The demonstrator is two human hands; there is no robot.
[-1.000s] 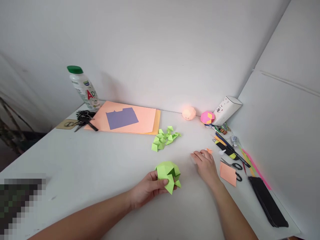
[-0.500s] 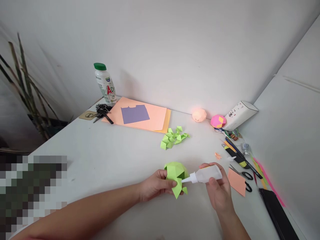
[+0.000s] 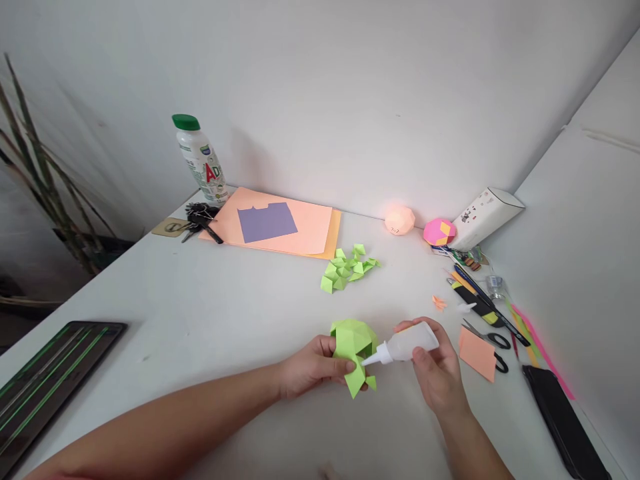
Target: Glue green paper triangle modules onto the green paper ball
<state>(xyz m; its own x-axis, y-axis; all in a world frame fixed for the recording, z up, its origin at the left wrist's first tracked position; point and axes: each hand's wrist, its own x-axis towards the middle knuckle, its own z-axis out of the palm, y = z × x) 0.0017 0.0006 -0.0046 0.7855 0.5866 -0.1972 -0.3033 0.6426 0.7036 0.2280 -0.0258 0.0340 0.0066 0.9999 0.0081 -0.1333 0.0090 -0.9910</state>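
A hollow, faceted green paper model (image 3: 354, 337) is gripped by my left hand (image 3: 314, 367), the thumb pressed on one of its lower flaps. My right hand (image 3: 440, 370) is closed round a white glue bottle (image 3: 411, 341), tilted with its narrow nozzle pointing left. The nozzle tip meets the model near a flap beside the dark opening; whether glue is coming out is too small to see. Beyond the model lies a loose heap of folded green paper pieces (image 3: 343, 270).
Peach paper sheets (image 3: 315, 230) with a purple piece (image 3: 267, 223), keys (image 3: 200, 217) and a green-capped bottle (image 3: 200, 160) are at the back left. Scissors (image 3: 495, 339), a cutter (image 3: 475, 303) and a black case (image 3: 563, 420) line the right. A tablet (image 3: 60, 373) lies at left.
My view has shifted slightly, and the tablet at left now shows plainly. The glue bottle is tilted a little more steeply, its nozzle still at the model. Both hands keep their holds.
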